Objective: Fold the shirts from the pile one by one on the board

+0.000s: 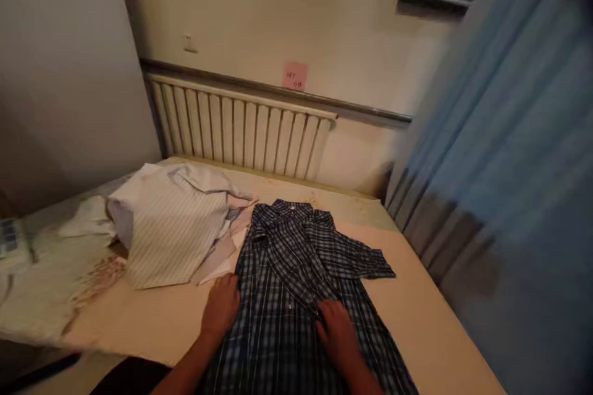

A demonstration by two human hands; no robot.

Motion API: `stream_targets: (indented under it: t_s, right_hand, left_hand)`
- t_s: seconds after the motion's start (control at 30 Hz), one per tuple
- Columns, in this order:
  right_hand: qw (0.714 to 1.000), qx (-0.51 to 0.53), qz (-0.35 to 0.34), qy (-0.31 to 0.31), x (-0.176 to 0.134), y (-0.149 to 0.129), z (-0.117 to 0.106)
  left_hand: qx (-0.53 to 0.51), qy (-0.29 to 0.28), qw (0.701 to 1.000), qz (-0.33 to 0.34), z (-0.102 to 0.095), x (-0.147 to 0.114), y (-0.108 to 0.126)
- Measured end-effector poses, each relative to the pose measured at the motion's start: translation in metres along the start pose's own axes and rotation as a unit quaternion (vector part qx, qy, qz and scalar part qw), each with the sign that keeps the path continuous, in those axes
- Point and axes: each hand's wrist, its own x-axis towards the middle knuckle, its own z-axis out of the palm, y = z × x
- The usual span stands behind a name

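Observation:
A dark plaid button-up shirt lies front up on the table, its collar toward the wall. One of its sleeves is laid diagonally down across the chest, while the other stretches out to the right. At the shirt's left edge, my left hand has its fingers curled against the fabric. My right hand is closed on the cuff end of the sleeve that crosses the front. The lower part of the shirt runs out of the bottom of the view.
Left of the shirt sits a heap of light clothing with a striped shirt on top. A radiator stands behind the table. Blue curtains hang along the right side. A pink note is on the wall.

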Motion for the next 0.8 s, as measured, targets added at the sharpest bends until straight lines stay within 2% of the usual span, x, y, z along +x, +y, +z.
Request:
stream_targets:
  t_s: [0.17, 0.33, 0.4, 0.53, 0.67, 0.8]
  right_hand:
    - [0.999, -0.014, 0.045, 0.024, 0.003, -0.004, 0.009]
    - [0.998, 0.003, 0.045, 0.051, 0.003, -0.002, 0.012]
    - [0.997, 0.006, 0.053, 0.053, 0.003, -0.002, 0.013]
    - [0.997, 0.009, 0.054, 0.053, 0.002, 0.000, 0.018]
    - [0.997, 0.009, 0.050, 0.053, 0.000, 0.005, 0.025]
    - [0.997, 0.006, 0.040, 0.063, 0.000, 0.008, 0.029]
  left_hand:
    - [-0.026, 0.008, 1.000, 0.002, 0.000, -0.002, -0.003]
    - [-0.041, 0.066, 0.997, -0.005, -0.006, 0.011, -0.002]
    - [-0.033, 0.081, 0.996, -0.023, -0.010, 0.025, 0.003]
    - [-0.025, 0.068, 0.996, -0.044, -0.012, 0.063, 0.018]
    - [-0.012, 0.059, 0.993, -0.106, -0.004, 0.100, 0.031]
    - [0.000, 0.035, 0.987, -0.155, 0.004, 0.125, 0.035]
